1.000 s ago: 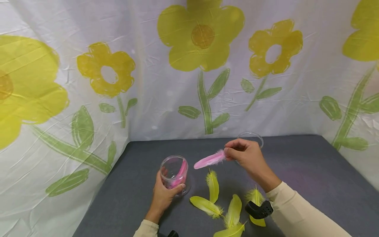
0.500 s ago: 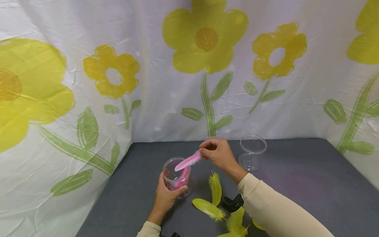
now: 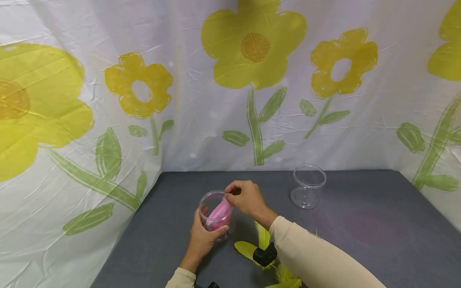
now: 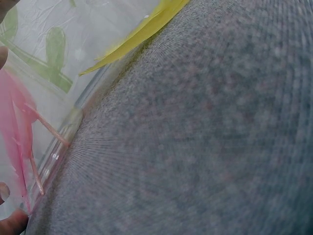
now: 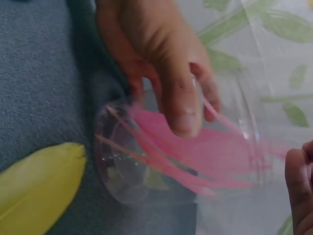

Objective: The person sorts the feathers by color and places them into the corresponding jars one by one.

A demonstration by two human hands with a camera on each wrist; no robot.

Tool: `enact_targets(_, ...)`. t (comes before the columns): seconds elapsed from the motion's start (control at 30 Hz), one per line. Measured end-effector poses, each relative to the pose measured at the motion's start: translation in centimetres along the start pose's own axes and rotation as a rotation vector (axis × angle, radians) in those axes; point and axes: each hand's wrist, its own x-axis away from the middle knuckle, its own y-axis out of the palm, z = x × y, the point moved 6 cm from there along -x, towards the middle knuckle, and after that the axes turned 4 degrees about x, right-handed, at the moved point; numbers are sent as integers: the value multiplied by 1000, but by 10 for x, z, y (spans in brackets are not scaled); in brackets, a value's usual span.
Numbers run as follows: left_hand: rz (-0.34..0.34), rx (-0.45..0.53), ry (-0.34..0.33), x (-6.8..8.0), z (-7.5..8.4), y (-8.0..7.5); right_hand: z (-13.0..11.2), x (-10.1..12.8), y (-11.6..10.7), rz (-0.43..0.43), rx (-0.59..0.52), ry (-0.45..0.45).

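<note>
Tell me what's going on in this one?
A person is putting pink feathers into a clear jar on a grey table. The left hand grips the jar from the near side, while the right hand sits at its rim, pinching the end of a feather that is mostly inside. Yellow feathers lie loose on the table by the right sleeve, and a second, empty clear jar stands apart, further back to the right.

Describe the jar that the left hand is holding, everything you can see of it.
The jar is clear plastic, round, lidless, standing upright on the grey table. The left hand grips its side. Pink feathers stand inside, quills down at the base. The right hand is at its rim, feeding in another pink feather.
</note>
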Motion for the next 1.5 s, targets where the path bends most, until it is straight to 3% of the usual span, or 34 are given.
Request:
enact_targets(0.23,12,17,3,-10,-36,5,4,4,7,-50,37,32)
enact_targets(0.3,12,19,11,-11,-40,6,4,6,5,-45,32,25)
enact_targets(0.53,3,28,29,-13,-40,10,1,18,-11,-20,-12,-5)
enact_targets(0.77,3,-26,65,-20,-33,6,-1,35,-42,5,-109,-16)
enact_targets(1.1,-3,-66,29,-27,-36,3,9,62,-88,70,-172,41)
enact_targets(1.5,-31,-131,-33,-48,-41,8,27,95,-134,193,-170,92)
